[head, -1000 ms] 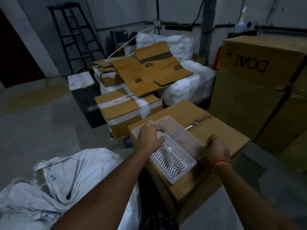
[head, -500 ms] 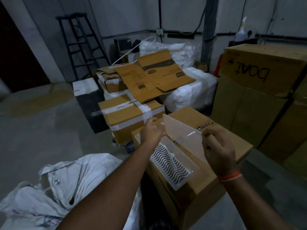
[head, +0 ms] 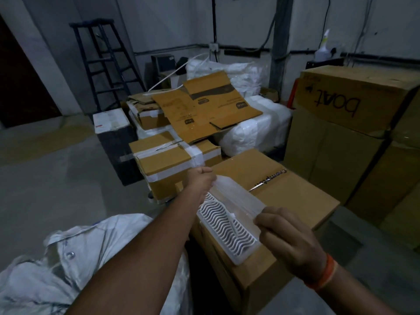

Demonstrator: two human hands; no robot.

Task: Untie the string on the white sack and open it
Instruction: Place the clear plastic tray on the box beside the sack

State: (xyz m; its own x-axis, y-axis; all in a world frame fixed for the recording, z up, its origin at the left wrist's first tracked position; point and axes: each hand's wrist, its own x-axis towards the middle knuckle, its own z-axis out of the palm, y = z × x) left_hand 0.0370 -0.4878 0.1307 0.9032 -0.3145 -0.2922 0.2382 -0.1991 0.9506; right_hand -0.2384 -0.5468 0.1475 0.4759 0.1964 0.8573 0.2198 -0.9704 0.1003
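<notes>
The white sack (head: 68,258) lies crumpled on the floor at the lower left, partly hidden by my left forearm; I see no string on it. My left hand (head: 201,180) and my right hand (head: 288,233) each pinch one end of a clear plastic lid (head: 236,197), which they hold tilted above a white tray (head: 223,228) with wavy ribs. The tray rests on a brown cardboard box (head: 295,201) in front of me. Both hands are well away from the sack.
Taped cardboard boxes (head: 168,162) and flattened cardboard (head: 204,110) are stacked ahead, with white wrapped bales (head: 254,130) behind. Tall boxes (head: 354,103) stand at the right. A dark stepladder (head: 106,62) leans at the back wall. Bare concrete floor (head: 56,178) stretches to the left.
Both hands have lifted the clear lid off the white tray and swung it up and toward me. The view has shifted slightly; the sack has not moved.
</notes>
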